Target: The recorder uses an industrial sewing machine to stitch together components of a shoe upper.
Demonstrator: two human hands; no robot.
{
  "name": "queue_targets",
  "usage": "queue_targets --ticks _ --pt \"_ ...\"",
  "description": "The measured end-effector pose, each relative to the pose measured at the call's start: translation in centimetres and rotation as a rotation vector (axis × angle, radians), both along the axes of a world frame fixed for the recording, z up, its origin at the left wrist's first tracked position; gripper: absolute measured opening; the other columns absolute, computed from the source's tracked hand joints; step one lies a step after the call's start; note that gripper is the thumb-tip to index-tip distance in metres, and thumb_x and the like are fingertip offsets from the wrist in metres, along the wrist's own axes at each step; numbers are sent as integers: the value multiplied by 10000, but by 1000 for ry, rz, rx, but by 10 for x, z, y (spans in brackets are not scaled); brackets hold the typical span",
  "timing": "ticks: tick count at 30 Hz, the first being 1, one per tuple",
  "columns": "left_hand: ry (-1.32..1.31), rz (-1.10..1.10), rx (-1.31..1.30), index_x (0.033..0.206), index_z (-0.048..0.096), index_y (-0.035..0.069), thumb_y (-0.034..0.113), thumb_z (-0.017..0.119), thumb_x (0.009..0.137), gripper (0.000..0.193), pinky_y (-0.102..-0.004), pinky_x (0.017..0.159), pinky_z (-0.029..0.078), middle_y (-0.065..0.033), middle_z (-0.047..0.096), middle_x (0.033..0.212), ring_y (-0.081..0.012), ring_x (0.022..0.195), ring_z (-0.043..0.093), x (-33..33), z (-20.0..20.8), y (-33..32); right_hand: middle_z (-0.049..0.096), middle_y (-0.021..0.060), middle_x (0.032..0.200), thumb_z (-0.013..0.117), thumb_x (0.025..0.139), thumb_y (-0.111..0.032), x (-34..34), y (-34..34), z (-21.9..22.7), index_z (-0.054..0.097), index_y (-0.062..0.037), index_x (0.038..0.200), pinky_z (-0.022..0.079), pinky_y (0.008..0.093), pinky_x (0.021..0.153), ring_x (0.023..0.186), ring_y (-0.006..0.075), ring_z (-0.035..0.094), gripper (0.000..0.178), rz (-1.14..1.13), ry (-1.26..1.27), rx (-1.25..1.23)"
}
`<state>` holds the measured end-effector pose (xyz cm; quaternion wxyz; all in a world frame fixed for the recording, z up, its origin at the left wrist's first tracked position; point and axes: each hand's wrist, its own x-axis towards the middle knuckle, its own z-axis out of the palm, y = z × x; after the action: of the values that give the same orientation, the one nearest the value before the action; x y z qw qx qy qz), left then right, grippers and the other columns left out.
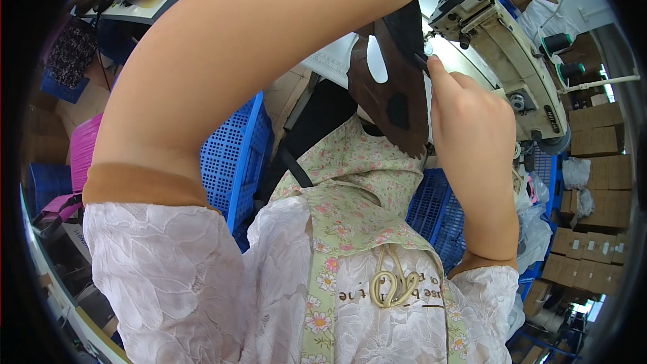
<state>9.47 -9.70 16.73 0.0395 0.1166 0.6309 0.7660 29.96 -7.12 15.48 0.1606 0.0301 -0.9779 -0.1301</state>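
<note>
A dark brown, leather-like piece (410,84) hangs over the edge of the sewing machine's bed, with an oval opening in it, a darker patch and a ragged lower end. My right hand (472,111) is closed beside the piece's right edge, index finger stretched toward the needle area. A thin dark thing shows at that fingertip, too small to name. My left forearm crosses the upper part of the view above the brown piece; the left hand lies beyond the top edge. The cream sewing machine (519,61) stands just right of my right hand.
Blue plastic crates (232,162) stand left of my lap, with another blue crate (431,209) to its right. Thread cones (558,43) sit beside the machine. Cardboard boxes (600,182) are stacked at the far right. A floral apron (357,168) covers my lap.
</note>
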Motion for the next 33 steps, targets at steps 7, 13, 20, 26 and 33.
queue_targets --ticks 7,13,20,26,33 --pt "16 75 -90 983 638 -3 186 476 951 251 -446 687 475 -204 664 902 -325 801 648 -13 -1 9 659 127 797 619 854 -50 -3 1 -3 684 -32 1109 491 410 623 665 319 630 264 -25 47 20" --pt "13 82 -100 996 640 -12 188 479 952 260 -451 718 484 -221 669 941 -344 848 655 -13 -2 11 663 133 808 612 870 -61 0 -1 -2 680 -30 1111 492 409 621 665 321 630 252 -58 49 14" --pt "-11 62 -87 1025 635 -15 167 473 946 256 -454 731 491 -231 672 980 -354 882 665 -14 -2 14 666 132 808 607 882 -65 -2 3 -3 682 -34 1114 493 408 617 655 320 629 246 -70 35 24" --pt "28 85 -110 1019 644 -28 146 473 936 258 -448 751 499 -242 676 998 -359 904 671 -18 -5 14 669 133 804 614 865 -56 5 -1 3 689 -39 1109 491 403 613 656 317 631 256 -30 9 15" --pt "1 100 -86 981 659 -23 115 488 912 231 -442 720 499 -232 686 895 -344 823 680 -15 -1 -4 634 96 743 676 741 -14 31 -19 19 684 -17 1088 473 369 546 599 269 611 347 233 -155 -275"
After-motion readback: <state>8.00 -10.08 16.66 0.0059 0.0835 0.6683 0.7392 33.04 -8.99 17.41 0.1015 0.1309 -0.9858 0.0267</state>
